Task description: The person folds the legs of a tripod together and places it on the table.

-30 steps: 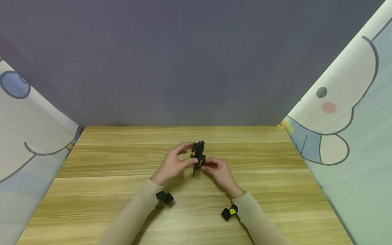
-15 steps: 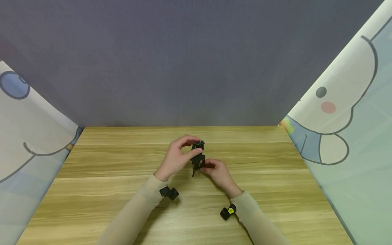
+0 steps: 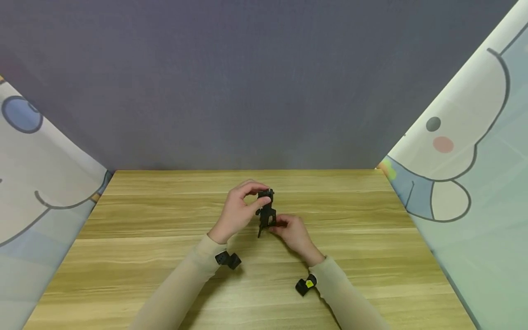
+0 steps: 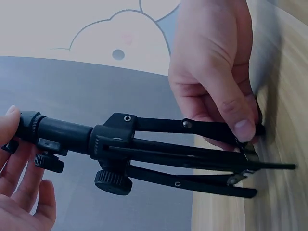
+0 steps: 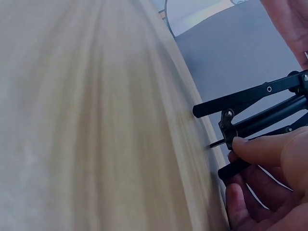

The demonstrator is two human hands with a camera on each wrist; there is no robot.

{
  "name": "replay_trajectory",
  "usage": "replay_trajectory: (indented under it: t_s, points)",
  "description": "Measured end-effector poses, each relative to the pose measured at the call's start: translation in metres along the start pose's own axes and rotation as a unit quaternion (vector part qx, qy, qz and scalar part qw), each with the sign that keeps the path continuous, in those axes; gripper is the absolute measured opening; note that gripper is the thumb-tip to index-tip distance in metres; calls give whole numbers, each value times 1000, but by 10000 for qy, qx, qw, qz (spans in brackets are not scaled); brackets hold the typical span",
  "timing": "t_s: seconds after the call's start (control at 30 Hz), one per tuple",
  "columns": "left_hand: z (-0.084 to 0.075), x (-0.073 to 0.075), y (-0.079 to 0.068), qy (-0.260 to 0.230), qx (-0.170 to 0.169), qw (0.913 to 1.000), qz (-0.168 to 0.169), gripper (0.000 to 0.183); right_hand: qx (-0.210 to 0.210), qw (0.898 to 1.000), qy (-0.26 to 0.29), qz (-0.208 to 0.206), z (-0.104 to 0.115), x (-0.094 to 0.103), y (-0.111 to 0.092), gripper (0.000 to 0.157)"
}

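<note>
A small black tripod (image 3: 267, 214) stands roughly upright between the two hands, its legs folded close together. My left hand (image 3: 237, 213) grips its head from the left, thumb in front and fingers behind. In the left wrist view, knobs (image 4: 113, 183) stick out below the column and the leg joint. Low on the right side, my right hand (image 3: 294, 233) pinches one leg near its foot between thumb and fingers. Seen from the right wrist, a metal hinge (image 5: 228, 120) sits by the right thumb, and the leg ends (image 5: 204, 109) are close to the tabletop.
The wooden table (image 3: 350, 201) spreads out on all sides of the tripod. A grey panel (image 3: 247, 91) rises behind it, with cartoon-printed sheets (image 3: 445, 137) at both sides. Each wrist carries a small black camera (image 3: 228, 260).
My left hand has slid upward along the tripod from its middle to its head. The right hand stays at the leg, shifted slightly left. The tripod stands nearly where it was.
</note>
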State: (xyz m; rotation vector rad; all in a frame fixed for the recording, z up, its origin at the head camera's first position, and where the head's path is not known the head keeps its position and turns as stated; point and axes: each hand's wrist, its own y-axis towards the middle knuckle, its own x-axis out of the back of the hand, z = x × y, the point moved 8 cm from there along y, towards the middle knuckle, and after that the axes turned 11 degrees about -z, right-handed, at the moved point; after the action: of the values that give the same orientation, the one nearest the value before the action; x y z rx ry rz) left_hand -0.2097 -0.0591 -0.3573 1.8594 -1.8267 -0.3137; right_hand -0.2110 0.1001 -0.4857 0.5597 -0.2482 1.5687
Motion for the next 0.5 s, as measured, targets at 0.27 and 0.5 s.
replay_trajectory:
  t_s: [0.27,0.5]
  points:
    - [-23,16,0,22,197,9989,-434,21,-94,9998,18,-150,3,13,-3,12]
    - [-22,30,-2,-47,244,9980,-582,21,-66,9994,30,-352,4,27,-5,13]
